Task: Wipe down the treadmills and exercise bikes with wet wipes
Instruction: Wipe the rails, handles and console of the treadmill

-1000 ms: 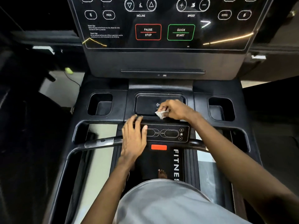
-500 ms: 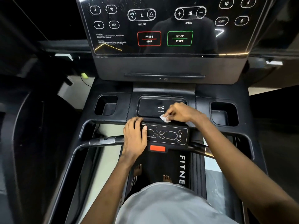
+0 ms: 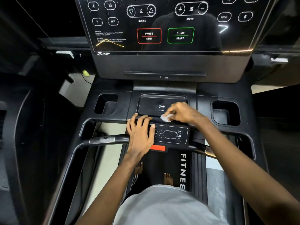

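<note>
Head view: right hand (image 3: 183, 113) pinches wet wipe (image 3: 166, 118) at charging pad (image 3: 154, 103) edge.
Left hand (image 3: 141, 132): spread flat on control panel (image 3: 172, 134).
Wipe handling: likely soft, limp; hold it bunched.

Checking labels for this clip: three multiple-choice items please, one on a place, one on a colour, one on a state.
1. Where is the wipe? A) at the near edge of the charging pad B) in a cup holder C) on the screen
2. The QUICK START button is outlined in: A) red B) green C) white
3. The left hand: A) grips the handlebar B) lies flat on the small control panel C) holds the wipe
Answers: 1 A, the right hand pinches it there; 2 B, its border is green; 3 B, its fingers lie straight on it.
</note>
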